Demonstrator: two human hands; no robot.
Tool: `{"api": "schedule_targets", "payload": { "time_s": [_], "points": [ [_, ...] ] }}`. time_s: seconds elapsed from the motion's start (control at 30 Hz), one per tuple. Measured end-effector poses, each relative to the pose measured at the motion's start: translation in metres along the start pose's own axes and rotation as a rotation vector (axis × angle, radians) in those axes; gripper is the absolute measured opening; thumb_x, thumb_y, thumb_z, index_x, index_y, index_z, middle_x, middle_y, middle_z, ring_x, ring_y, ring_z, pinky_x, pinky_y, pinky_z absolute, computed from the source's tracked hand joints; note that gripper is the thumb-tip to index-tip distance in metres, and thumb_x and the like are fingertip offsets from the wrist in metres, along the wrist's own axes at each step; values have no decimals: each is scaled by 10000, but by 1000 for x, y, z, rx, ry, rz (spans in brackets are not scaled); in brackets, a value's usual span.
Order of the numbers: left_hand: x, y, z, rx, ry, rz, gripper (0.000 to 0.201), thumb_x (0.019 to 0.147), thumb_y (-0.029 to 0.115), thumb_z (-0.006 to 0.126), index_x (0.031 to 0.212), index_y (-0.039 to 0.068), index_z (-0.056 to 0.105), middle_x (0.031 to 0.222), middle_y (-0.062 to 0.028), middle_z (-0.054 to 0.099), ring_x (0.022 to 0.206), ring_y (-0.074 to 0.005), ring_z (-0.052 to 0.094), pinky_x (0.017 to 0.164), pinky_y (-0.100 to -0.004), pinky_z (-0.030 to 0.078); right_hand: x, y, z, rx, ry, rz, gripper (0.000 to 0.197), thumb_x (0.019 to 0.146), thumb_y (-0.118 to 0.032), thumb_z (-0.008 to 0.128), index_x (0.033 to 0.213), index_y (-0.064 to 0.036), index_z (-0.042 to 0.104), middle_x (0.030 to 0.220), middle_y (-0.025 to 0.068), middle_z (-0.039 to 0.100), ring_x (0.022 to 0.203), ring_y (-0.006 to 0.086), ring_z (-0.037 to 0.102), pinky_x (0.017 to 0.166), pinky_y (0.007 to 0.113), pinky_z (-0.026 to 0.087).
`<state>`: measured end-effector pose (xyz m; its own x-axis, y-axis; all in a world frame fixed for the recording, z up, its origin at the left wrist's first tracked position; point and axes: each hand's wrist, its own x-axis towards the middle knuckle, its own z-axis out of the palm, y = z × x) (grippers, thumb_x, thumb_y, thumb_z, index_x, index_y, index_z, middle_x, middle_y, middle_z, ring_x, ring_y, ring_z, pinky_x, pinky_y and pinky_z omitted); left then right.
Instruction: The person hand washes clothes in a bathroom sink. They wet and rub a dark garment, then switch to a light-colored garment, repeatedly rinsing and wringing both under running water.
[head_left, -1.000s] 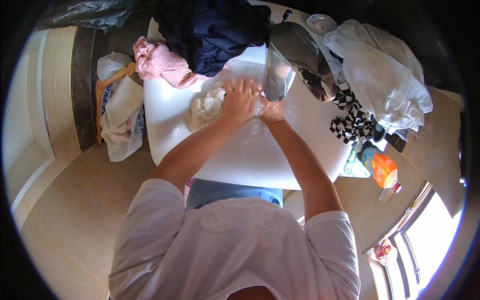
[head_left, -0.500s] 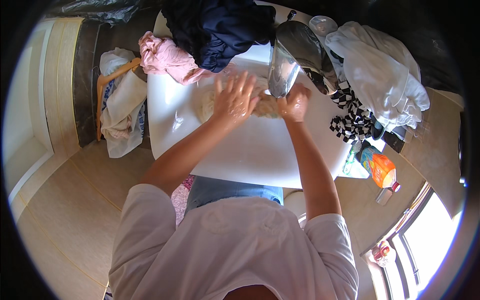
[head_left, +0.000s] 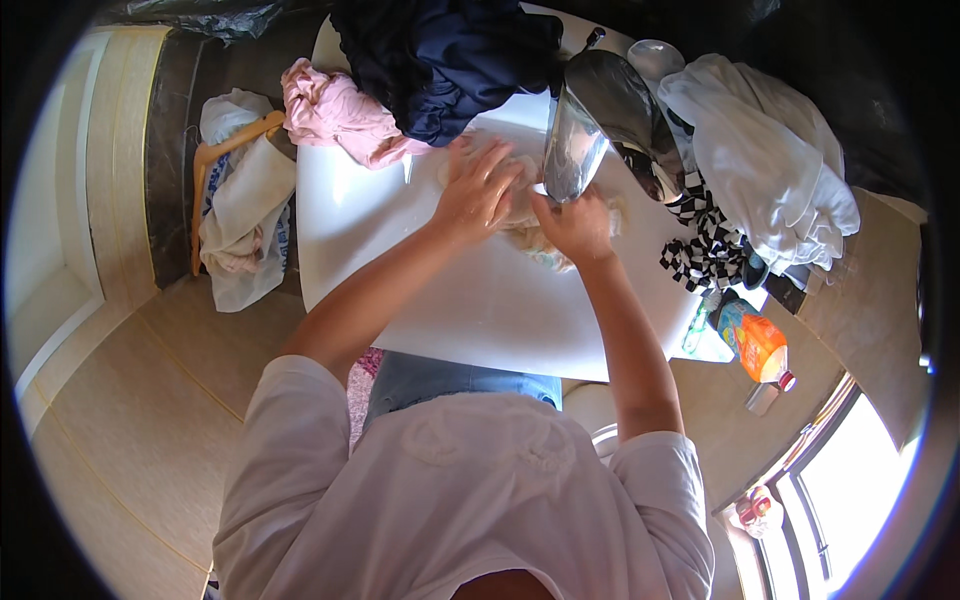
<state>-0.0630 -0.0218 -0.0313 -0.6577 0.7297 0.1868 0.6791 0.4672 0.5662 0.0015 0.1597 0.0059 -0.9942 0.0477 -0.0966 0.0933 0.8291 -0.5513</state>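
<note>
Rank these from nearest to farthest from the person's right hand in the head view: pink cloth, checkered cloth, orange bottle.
From the right hand:
1. Checkered cloth, just to its right.
2. Orange bottle, lower right, at the table's edge.
3. Pink cloth, far upper left.

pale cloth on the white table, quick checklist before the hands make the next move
1. Both hands on the cloth: left hand and right hand press on the pale cloth: ok.
2. Cloth lies flat: bunched: not ok.
3. Bare white table in front of the cloth: ok.
4. Dark clothes pile apart from the cloth: cannot tell.
5. Shiny metal object clear of the right hand: close above it: not ok.
</note>
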Motion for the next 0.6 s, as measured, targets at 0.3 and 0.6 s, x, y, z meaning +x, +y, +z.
{"api": "schedule_targets", "payload": {
  "time_s": [0.3,0.6],
  "points": [
    [-9,18,40,103,-37,-186,512,812,306,543,1264,70,507,1403,-120,322,1341,-423,173,1064,-606,60,-4,-25,33,-217,167,-24,443,808,-291,518,1206,-99,542,1245,129,527,1156,342,466,1012,494,309],
    [25,-8,44,160,114,-43,184,757,290,591,878,152,599,1020,-17,519,1006,-272,459,813,-470,392,26,29,76,-145,175,90,404,795,-340,530,1105,-85,581,1119,93,607,1019,243,579,862,363,446]
  ]
}}
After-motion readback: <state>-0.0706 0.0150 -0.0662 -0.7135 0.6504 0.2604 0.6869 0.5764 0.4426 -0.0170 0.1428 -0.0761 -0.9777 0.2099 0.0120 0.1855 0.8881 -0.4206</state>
